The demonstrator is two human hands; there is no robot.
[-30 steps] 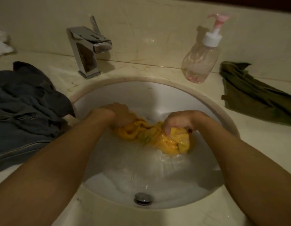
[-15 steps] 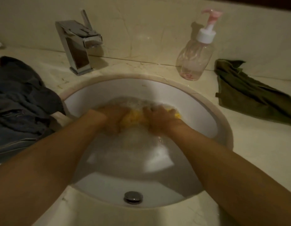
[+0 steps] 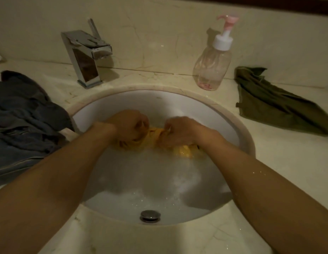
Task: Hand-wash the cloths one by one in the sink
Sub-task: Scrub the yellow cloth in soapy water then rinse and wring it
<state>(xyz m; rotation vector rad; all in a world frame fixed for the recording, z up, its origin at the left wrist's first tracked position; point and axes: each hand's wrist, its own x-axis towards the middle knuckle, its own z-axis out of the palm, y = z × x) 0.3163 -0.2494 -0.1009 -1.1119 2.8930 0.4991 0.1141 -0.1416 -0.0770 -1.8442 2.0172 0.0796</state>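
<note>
In the white sink (image 3: 159,99), toward 12 o'clock of the bowl, a yellow cloth (image 3: 153,137), wet and bunched, lying partly in cloudy soapy water (image 3: 150,180). Held at both ends. At 9 o'clock of the cloth, the left grip (image 3: 128,125), fingers curled tight into a fist around a bundle of the fabric. At 3 o'clock of the cloth, the right grip (image 3: 181,131), also closed firmly, with a twisted fold clamped inside. Between the two fists, a short twisted strip of yellow, just above the water. Fists near each other but apart, backs of the hands turned up to the camera. Toward 5 o'clock of the right grip, a looser yellow lump, partly hidden under the wrist and touching the water. At 6 o'clock of the left grip, some more folds coming out under the fist. Foam and small bubbles toward 6 o'clock of the bowl, and there, on the near wall, a round metal cap (image 3: 150,215).

On the desk (image 3: 278,162) around the sink:
- At 11 o'clock, a square chrome tap (image 3: 86,57), spout toward the bowl.
- At 1 o'clock, a clear pump bottle (image 3: 212,68), white collar, pink head, a little pink liquid at the bottom.
- At 3 o'clock, a dark green cloth (image 3: 273,105), crumpled, near the rim.
- At 9 o'clock, a heap of dark grey-blue cloths (image 3: 25,125), one edge reaching the rim.
</note>
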